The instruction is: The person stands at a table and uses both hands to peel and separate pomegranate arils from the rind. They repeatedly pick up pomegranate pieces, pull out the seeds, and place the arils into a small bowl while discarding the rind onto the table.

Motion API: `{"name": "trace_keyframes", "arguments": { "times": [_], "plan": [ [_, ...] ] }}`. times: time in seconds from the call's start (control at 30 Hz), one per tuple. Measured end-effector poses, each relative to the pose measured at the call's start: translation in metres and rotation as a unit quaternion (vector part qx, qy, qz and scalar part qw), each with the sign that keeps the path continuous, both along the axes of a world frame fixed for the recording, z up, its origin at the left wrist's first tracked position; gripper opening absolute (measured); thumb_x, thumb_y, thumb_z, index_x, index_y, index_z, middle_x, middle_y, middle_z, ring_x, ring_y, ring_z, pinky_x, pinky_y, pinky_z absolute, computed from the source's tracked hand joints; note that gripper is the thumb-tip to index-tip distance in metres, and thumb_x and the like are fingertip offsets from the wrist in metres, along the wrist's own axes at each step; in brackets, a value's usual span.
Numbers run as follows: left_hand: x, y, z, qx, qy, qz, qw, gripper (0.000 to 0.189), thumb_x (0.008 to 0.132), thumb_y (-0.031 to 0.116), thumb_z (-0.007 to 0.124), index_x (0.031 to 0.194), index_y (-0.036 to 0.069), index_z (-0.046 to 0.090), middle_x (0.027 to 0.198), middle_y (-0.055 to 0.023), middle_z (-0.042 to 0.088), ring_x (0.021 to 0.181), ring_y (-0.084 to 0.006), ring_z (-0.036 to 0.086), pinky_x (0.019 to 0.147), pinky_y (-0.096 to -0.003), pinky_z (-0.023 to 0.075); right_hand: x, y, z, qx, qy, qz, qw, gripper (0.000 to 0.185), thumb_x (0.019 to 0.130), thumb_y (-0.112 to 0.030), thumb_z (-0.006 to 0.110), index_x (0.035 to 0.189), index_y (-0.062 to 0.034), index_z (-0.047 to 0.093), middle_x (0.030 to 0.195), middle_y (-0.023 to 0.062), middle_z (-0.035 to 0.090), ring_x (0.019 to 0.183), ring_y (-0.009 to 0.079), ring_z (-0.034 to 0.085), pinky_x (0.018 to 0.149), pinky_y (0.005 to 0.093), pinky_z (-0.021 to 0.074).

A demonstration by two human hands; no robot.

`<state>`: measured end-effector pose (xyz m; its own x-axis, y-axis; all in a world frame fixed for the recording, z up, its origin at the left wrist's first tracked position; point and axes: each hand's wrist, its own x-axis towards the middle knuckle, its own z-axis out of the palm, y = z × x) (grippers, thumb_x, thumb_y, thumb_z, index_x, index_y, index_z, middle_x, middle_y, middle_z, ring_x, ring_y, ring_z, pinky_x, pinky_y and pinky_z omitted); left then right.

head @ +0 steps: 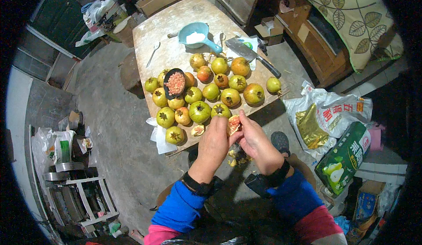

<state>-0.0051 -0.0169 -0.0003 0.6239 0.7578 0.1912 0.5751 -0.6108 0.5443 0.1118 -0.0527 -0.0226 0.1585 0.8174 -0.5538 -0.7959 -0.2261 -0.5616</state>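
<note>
Between my left hand (214,142) and my right hand (255,138), at the near edge of the table, is an opened piece of pomegranate (233,123) with pink seeds showing. Fingers of both hands touch it; the left fingertips are partly hidden. Just left of my left hand lies a smaller broken piece of pomegranate (197,130). Many whole pomegranates (200,112), green to orange, cover the near half of the table. A dark bowl of loose pink seeds (175,83) rests among them, tilted. Bits of peel (233,162) are below my hands, past the table's edge.
On the wooden table (165,30) are a blue plastic ladle (197,30) holding white powder, a metal spoon (153,53) and a cleaver (242,50) with a black handle. A white sack (326,113) and a green carton (344,159) stand at the right.
</note>
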Motion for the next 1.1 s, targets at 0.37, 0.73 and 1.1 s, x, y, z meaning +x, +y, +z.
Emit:
{"name": "trace_keyframes", "arguments": {
  "times": [0.37, 0.73, 1.1],
  "plan": [
    [0.001, -0.016, -0.007, -0.023, 0.060, 0.018, 0.998, 0.034, 0.076, 0.016, 0.068, 0.096, 0.003, 0.045, 0.088, -0.0188, 0.055, 0.076, -0.0385, 0.058, 0.061, -0.0448, 0.0481, 0.002, -0.006, -0.022, -0.021, -0.221, 0.153, 0.963, 0.039, 0.099, -0.036, 0.035, 0.093, -0.0043, 0.058, 0.079, 0.0041, 0.060, 0.063, 0.0113, 0.055, 0.055, 0.0230, 0.0430],
    [-0.010, -0.021, 0.000, -0.036, 0.091, -0.054, 0.994, 0.033, 0.082, 0.024, 0.063, 0.099, 0.001, 0.047, 0.087, -0.0186, 0.055, 0.071, -0.0353, 0.061, 0.058, -0.0408, 0.0507, 0.015, -0.013, -0.026, -0.004, -0.052, 0.244, 0.968, 0.040, 0.099, -0.031, 0.032, 0.093, -0.0007, 0.057, 0.080, 0.0083, 0.061, 0.064, 0.0173, 0.059, 0.054, 0.0300, 0.0490],
    [-0.022, -0.025, -0.001, -0.140, 0.114, -0.099, 0.979, 0.040, 0.080, 0.025, 0.066, 0.102, -0.002, 0.046, 0.091, -0.0211, 0.056, 0.081, -0.0385, 0.059, 0.068, -0.0430, 0.0498, 0.016, -0.024, -0.044, -0.044, 0.044, 0.285, 0.957, 0.036, 0.099, -0.029, 0.034, 0.095, 0.0003, 0.055, 0.084, 0.0118, 0.062, 0.070, 0.0224, 0.061, 0.062, 0.0350, 0.0518]
  ]
}}
